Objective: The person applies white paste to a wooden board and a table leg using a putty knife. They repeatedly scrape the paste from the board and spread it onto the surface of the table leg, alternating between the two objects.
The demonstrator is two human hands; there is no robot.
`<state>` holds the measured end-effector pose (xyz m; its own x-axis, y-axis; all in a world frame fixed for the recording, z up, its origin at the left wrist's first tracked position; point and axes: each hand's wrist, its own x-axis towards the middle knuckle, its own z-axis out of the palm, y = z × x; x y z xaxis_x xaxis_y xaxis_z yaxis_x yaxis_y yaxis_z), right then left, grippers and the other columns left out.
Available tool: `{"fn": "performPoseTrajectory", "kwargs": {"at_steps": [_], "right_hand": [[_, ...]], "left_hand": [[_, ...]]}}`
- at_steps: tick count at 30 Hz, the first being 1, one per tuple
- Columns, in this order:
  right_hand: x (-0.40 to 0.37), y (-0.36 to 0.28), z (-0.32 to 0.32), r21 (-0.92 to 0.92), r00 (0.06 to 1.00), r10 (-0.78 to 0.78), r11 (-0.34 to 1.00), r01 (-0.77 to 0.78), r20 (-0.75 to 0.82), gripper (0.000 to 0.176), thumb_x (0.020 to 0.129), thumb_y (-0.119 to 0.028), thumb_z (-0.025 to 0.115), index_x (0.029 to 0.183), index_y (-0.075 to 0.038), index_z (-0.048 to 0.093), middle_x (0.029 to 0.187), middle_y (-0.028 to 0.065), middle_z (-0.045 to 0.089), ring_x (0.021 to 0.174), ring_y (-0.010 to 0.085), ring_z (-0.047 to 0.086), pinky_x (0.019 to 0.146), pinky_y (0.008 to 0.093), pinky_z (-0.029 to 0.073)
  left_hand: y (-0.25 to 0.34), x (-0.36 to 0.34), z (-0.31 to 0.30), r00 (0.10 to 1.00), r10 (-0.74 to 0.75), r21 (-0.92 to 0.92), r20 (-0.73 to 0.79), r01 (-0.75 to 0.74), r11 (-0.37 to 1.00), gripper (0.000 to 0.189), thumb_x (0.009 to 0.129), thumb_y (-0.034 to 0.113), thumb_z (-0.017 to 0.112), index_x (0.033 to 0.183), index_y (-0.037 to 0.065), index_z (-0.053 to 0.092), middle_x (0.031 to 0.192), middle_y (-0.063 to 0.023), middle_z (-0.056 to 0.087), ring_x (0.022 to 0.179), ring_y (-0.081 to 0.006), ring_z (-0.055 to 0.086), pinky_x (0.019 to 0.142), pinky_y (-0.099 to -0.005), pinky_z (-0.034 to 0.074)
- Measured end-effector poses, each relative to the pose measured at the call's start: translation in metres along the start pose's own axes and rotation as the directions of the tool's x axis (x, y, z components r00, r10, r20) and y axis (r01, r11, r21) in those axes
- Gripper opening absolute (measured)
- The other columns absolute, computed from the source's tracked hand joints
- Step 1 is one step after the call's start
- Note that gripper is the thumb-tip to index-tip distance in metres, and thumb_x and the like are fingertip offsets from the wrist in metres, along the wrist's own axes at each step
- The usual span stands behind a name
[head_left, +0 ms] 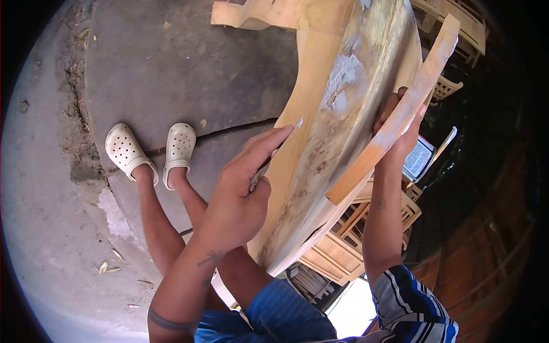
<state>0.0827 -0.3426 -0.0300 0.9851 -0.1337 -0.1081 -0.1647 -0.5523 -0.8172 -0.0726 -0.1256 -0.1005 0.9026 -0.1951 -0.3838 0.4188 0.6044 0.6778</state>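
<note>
left hand (240, 194) flat, right hand (400, 140) gripping panel (343, 131)

Two hands: left hand (240, 191), right hand (400, 134). Two white clogs (128, 153) (179, 147). One curved wooden panel (343, 114). One wooden strip (360, 166). One printed sheet (419, 158). Slatted chair frames (343, 254) behind, number unclear.

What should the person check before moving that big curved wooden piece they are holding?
1. The right hand wraps the curved pale wooden rail: ok.
2. The left hand presses fingers on the big curved pale wooden panel edge: ok.
3. The white chalky patch on the panel is dry: cannot tell.
4. The cream holed clogs stand out from under the panel: ok.
5. The cracked grey concrete ground is even: not ok, a crack runs beside the clogs.
</note>
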Motion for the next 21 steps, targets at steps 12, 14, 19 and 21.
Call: {"fn": "performPoseTrajectory", "kwargs": {"at_steps": [12,14,19,21], "right_hand": [[-0.005,0.001,0.000,-0.097,0.999,-0.029,0.995,0.027,-0.021,0.053,0.102,-0.050,0.026,0.112,-0.005,0.053,0.070,0.0033,0.052,0.051,0.0101,0.046,0.045,0.0234,0.038],[-0.005,0.002,-0.001,-0.096,0.999,-0.021,0.995,0.017,-0.036,0.053,0.102,-0.050,0.026,0.112,-0.005,0.053,0.071,0.0031,0.052,0.052,0.0100,0.046,0.046,0.0234,0.038],[-0.004,0.006,-0.003,-0.056,0.999,-0.021,0.998,0.019,-0.028,0.053,0.102,-0.050,0.025,0.111,-0.005,0.053,0.071,0.0029,0.052,0.052,0.0097,0.046,0.045,0.0232,0.038],[-0.005,0.006,-0.002,-0.046,0.999,-0.017,0.999,0.015,-0.039,0.054,0.102,-0.050,0.025,0.111,-0.005,0.052,0.070,0.0028,0.052,0.052,0.0096,0.046,0.044,0.0230,0.038]], "left_hand": [[0.021,0.038,0.023,0.989,0.145,0.124,-0.014,-0.142,0.982,0.069,0.069,-0.018,0.036,0.134,0.001,0.048,0.131,-0.0206,0.052,0.126,-0.0305,0.050,0.106,-0.0318,0.032],[0.023,0.038,0.026,0.991,0.132,0.161,-0.016,-0.128,0.979,0.069,0.067,-0.018,0.037,0.133,0.001,0.048,0.131,-0.0203,0.052,0.125,-0.0316,0.050,0.106,-0.0326,0.033],[0.029,0.035,0.054,0.984,0.154,0.446,-0.085,-0.101,0.889,0.073,0.064,-0.018,0.039,0.133,0.002,0.049,0.130,-0.0194,0.052,0.124,-0.0328,0.050,0.107,-0.0362,0.034],[0.025,0.034,0.065,0.979,0.165,0.534,-0.116,-0.079,0.842,0.073,0.062,-0.019,0.039,0.131,0.002,0.051,0.131,-0.0185,0.053,0.125,-0.0324,0.049,0.108,-0.0373,0.034]]}}
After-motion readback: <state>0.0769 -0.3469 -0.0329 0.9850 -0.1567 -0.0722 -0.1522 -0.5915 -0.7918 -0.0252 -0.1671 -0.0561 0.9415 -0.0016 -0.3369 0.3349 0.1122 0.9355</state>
